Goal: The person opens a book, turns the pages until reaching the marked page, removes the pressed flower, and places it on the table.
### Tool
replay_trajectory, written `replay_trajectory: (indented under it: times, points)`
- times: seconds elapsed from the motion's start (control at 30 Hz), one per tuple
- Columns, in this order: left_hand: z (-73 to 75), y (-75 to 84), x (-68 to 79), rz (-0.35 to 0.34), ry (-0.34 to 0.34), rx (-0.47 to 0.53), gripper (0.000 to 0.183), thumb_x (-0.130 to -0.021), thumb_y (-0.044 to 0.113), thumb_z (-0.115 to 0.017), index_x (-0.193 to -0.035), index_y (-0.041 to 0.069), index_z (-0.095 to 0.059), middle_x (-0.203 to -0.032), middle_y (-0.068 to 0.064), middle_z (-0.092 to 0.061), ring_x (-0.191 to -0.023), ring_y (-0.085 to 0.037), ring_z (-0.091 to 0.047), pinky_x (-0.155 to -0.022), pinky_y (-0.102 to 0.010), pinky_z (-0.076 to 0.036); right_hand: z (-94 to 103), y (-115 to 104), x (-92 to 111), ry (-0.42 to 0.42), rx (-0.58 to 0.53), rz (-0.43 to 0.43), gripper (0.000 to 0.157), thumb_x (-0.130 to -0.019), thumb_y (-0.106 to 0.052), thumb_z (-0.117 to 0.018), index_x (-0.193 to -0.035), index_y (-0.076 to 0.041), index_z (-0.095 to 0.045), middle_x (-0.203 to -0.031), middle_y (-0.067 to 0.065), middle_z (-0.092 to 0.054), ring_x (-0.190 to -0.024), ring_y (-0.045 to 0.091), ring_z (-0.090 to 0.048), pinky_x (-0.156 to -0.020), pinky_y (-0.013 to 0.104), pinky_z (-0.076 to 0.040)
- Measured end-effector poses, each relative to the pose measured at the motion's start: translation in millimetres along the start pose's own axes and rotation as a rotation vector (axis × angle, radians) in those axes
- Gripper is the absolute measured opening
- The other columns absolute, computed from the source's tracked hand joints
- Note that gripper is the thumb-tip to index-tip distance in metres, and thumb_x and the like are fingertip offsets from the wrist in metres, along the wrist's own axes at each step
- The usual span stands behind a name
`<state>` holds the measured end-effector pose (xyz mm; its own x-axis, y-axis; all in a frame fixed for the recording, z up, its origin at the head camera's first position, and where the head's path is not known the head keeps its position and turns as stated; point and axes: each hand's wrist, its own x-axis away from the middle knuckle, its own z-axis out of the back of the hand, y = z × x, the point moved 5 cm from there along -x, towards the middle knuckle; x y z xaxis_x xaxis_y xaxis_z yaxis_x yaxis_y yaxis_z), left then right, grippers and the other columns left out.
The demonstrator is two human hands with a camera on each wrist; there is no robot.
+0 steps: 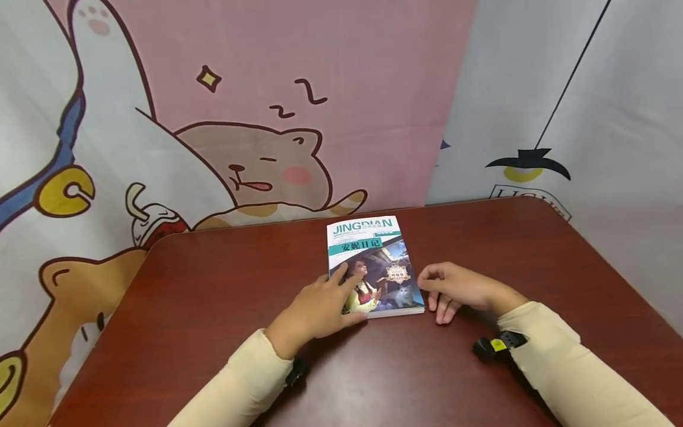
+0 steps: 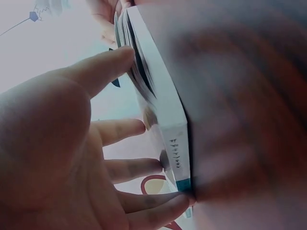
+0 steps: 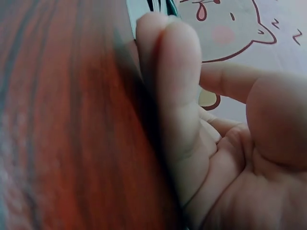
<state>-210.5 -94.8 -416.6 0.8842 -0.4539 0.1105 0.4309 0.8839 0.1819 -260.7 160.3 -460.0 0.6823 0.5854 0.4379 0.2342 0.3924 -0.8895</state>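
Observation:
A paperback book (image 1: 373, 267) lies face up on the table, its cover showing a picture of a braided figure and a white cat below the letters JINGDIAN. My left hand (image 1: 320, 302) rests over its lower left corner with fingers spread on the cover. In the left wrist view, the thumb (image 2: 112, 67) is at the book's bottom edge (image 2: 160, 100), where the pages part slightly. Beside the right edge is my right hand (image 1: 461, 289), fingers loosely bent, tips right at that edge. The right wrist view shows its fingers (image 3: 180, 72) overlapping a bit of the book (image 3: 139, 17).
The dark red wooden table (image 1: 224, 284) has rounded far corners. Behind it hangs a cloth (image 1: 384, 89) printed with cartoon animals. Both arms wear cream sleeves (image 1: 565, 362), and a dark strap (image 1: 498, 344) with a yellow patch sits at the right wrist.

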Motion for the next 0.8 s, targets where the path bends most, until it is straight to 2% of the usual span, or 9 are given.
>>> replay_trajectory:
  times: [0.2, 0.5, 0.8]
  points:
    - [-1.3, 0.7, -0.7, -0.003, 0.005, 0.021, 0.082, -0.090, 0.065, -0.059, -0.158, 0.028, -0.031, -0.162, -0.015, -0.032, -0.130, -0.045, -0.053, -0.092, -0.057, -0.053, 2.4, 7.1, -0.6, -0.025, -0.034, 0.025, 0.035, -0.105, -0.028, -0.050, -0.121, 0.004, -0.049, -0.074, 0.010, -0.062, -0.057, 0.022, -0.071, -0.056, 0.039, -0.060]
    - [-3.4, -2.7, 0.8, 0.007, 0.011, 0.027, 0.083, -0.090, 0.066, -0.058, -0.159, 0.030, -0.029, -0.163, -0.013, -0.031, -0.130, -0.045, -0.052, -0.091, -0.057, -0.053, -2.4, 1.6, -1.0, 0.010, 0.023, 0.043, 0.034, -0.102, -0.023, -0.057, -0.121, 0.004, -0.047, -0.073, 0.012, -0.062, -0.052, 0.020, -0.069, -0.052, 0.037, -0.058]
    - [-2.7, -3.7, -3.3, -0.015, 0.032, 0.023, 0.084, -0.089, 0.064, -0.063, -0.158, 0.027, -0.033, -0.162, -0.015, -0.032, -0.128, -0.047, -0.052, -0.088, -0.057, -0.055, -1.2, 0.5, -4.1, 0.038, 0.062, 0.039, 0.031, -0.099, -0.018, -0.062, -0.116, 0.003, -0.047, -0.072, 0.012, -0.062, -0.051, 0.020, -0.069, -0.050, 0.036, -0.058]
